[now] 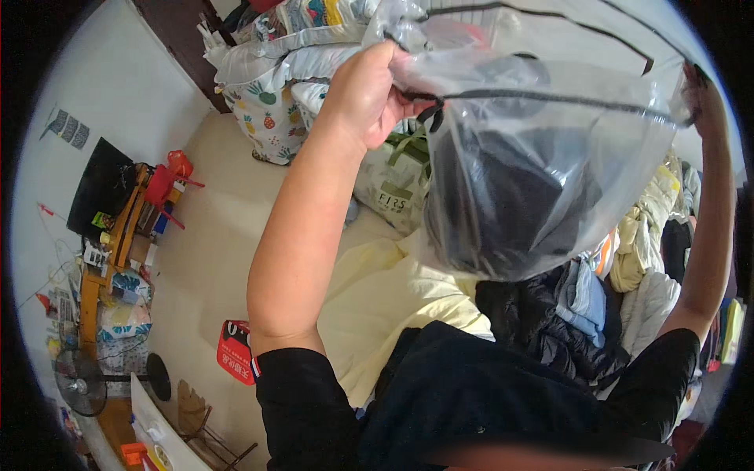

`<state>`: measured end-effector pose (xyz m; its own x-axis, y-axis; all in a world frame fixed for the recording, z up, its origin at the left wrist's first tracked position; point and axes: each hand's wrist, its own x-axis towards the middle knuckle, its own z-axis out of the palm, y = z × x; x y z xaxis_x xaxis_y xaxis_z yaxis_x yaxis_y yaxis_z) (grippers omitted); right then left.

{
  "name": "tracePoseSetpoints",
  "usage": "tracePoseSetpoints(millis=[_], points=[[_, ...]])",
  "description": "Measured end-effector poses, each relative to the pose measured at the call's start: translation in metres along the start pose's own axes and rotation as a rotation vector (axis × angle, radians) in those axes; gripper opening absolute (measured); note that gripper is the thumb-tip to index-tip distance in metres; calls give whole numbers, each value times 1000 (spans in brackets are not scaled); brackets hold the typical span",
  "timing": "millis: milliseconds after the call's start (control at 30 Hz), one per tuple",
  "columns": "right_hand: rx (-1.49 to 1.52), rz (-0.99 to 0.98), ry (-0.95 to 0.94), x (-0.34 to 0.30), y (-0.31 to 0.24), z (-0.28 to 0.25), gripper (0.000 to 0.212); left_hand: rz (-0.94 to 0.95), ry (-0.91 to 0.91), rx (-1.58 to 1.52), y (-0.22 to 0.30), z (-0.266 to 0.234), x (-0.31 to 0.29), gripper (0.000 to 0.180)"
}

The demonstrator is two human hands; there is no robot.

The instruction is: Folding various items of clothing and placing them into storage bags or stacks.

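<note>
A large translucent plastic bag with a black cord edging hangs raised in front of me, its mouth spread wide. My left hand is closed on one side of its rim, beside a knot in the cord. Far to the right, my right hand grips the opposite edge; its fingers are partly hidden by the plastic. Inside the bag sits a bulky black item, blurred by the plastic, so its kind cannot be told. Below the bag lie a black puffer jacket and folded blue denim.
Pale yellow bedding spreads below my left arm. A white and green bag and a pineapple-print storage bag stand beyond it. Heaped clothes lie at right. A red stool and a fan are at left.
</note>
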<state>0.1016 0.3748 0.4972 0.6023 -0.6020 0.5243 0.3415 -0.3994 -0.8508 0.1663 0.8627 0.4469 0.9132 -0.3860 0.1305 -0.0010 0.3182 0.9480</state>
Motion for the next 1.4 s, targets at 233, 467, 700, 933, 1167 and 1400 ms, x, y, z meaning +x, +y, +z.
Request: tracePoseSetpoints(millis=[233, 467, 700, 933, 1167, 1400], points=[[-137, 167, -133, -134, -37, -19, 26, -182, 71, -137, -49, -72, -56, 18], [126, 130, -197, -175, -59, -12, 27, -108, 222, -169, -30, -91, -95, 14], [173, 91, -306, -162, -81, 130, 25, 40, 505, -102, 3, -159, -82, 14], [-65, 297, -426, -205, -23, 222, 15, -56, 430, 45, -32, -265, -95, 18], [-455, 316, -648, -296, 186, 287, 21, -319, 460, 197, -206, -337, -121, 22], [-702, 363, -556, -437, 355, 348, 22, -604, 574, 346, -425, -361, -196, 20]])
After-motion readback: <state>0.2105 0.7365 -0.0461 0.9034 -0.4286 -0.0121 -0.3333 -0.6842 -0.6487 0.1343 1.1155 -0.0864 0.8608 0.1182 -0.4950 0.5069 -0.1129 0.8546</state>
